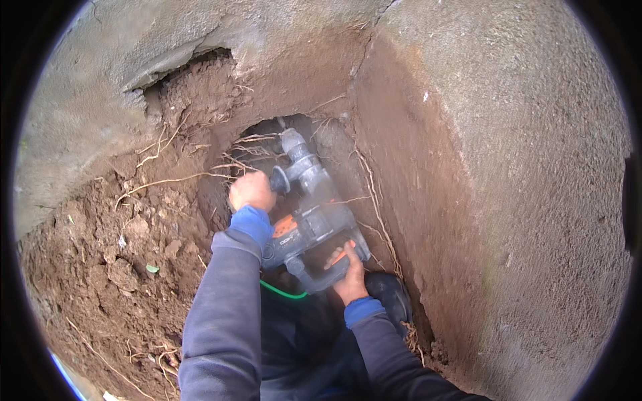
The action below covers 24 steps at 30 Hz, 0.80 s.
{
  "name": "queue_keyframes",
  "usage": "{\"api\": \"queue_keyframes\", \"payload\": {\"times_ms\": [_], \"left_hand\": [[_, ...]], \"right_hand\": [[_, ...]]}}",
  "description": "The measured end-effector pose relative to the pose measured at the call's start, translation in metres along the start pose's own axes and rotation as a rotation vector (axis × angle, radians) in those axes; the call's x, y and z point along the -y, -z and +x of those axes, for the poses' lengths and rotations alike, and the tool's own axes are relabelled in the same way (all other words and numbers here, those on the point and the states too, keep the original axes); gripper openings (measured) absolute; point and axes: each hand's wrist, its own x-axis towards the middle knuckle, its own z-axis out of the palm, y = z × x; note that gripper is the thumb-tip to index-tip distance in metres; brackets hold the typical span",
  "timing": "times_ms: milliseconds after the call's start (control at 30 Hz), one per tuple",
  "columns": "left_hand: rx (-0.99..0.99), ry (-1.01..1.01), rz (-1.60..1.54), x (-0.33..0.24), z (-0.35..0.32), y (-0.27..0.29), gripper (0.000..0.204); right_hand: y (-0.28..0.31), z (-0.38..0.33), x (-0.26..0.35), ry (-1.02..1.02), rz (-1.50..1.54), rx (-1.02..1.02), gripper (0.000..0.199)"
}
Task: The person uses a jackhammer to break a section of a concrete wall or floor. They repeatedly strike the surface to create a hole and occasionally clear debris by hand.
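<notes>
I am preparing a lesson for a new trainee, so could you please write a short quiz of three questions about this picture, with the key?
1. Which hand holds the rear handle of the power drill?
A) left
B) right
C) neither

2. True or false: thin roots stick out beside the drill's front end.

3. Fill in the colour: the cable below the drill is ____.

Key:
1. B. The right hand holds it, while the left hand is at the side handle.
2. True.
3. Green.
</notes>
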Motion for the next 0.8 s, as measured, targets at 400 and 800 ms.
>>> {"api": "queue_keyframes", "payload": {"times_ms": [400, 800], "left_hand": [[0.188, 0.064, -0.076, 0.022, -0.019, -0.046, 0.034], [0.324, 0.047, -0.582, 0.019, -0.049, -0.032, 0.059]], "right_hand": [[0.024, -0.031, 0.011, -0.142, 0.032, -0.066, 0.024], [-0.094, -0.193, 0.069, 0.534, -0.561, 0.022, 0.029]]}}
